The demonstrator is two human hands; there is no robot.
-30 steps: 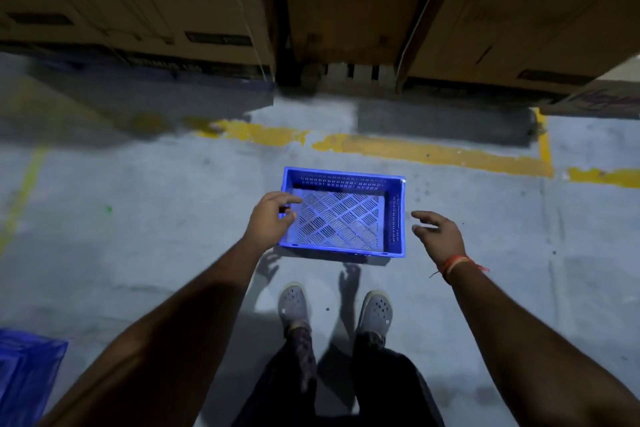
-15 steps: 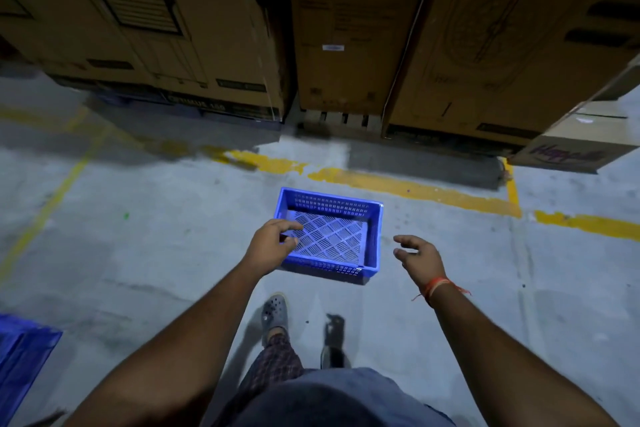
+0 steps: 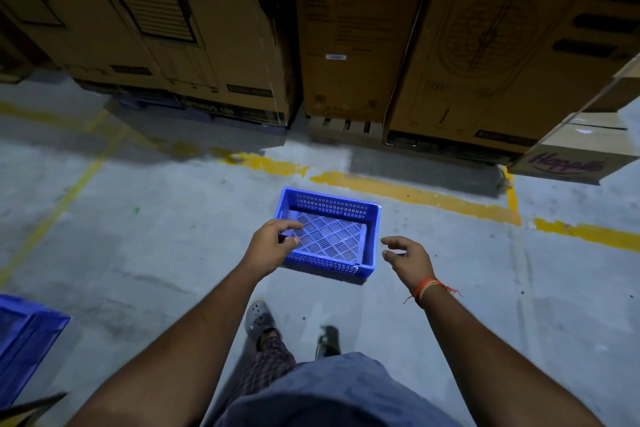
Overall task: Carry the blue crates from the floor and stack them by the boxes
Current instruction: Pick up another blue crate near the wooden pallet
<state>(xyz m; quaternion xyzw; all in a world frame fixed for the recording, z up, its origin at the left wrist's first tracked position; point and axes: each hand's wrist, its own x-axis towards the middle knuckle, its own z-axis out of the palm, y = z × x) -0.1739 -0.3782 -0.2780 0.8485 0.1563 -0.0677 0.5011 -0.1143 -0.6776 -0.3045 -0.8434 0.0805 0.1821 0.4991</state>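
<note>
— Where does our blue crate (image 3: 329, 236) sit?
— On bare floor (image 3: 138, 253) short of the yellow line (image 3: 415, 192) and boxes (image 3: 346, 28); left hand (image 3: 270, 246) curled loosely over its rim, right hand (image 3: 408, 258) spread, empty beside it.
— Count?
— Two crates; the second crate (image 3: 24, 340) lies far left.

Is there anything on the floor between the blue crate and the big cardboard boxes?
No, nothing visible blocks it. Between the blue crate and the cardboard boxes there is only bare floor with a painted yellow line. The other blue crate sits far off at the lower left edge.
</note>
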